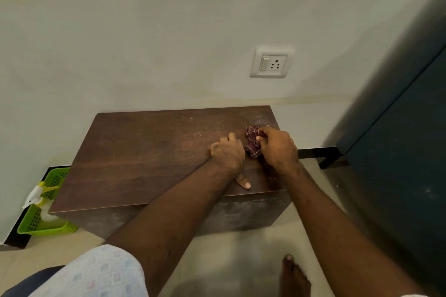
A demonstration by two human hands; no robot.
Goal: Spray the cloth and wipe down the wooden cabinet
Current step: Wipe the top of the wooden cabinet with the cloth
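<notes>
On the pale tiled floor (241, 260) at the bottom edge, a bare foot (294, 277) stands beside a light patterned garment (101, 272), which the frame cuts off. Both forearms reach forward over the low wooden cabinet (144, 152), whose front panel looks scuffed and grey and is partly hidden behind the arms.

The left grip (228, 154) lies palm down on the cabinet top near its right front corner, fingers spread and thumb pointing back toward the front edge. Just beside it, the right grip (277, 149) pinches a bunched maroon checked cloth (252, 143) against the top; much of the cloth is hidden under the fingers. Pale dust specks show on the wood beyond the cloth, toward the back right corner.

To the left, on the floor against the cabinet's side, stands a green perforated basket (58, 172). It holds a spray bottle (36, 196) with a white and yellow head; the bottle's lower body is hard to make out.

To the right, a dark blue piece of furniture (398, 152) runs out of view. Behind everything rises a plain off-white wall (169, 31) with a switch and socket plate (271, 64) above the cabinet.
</notes>
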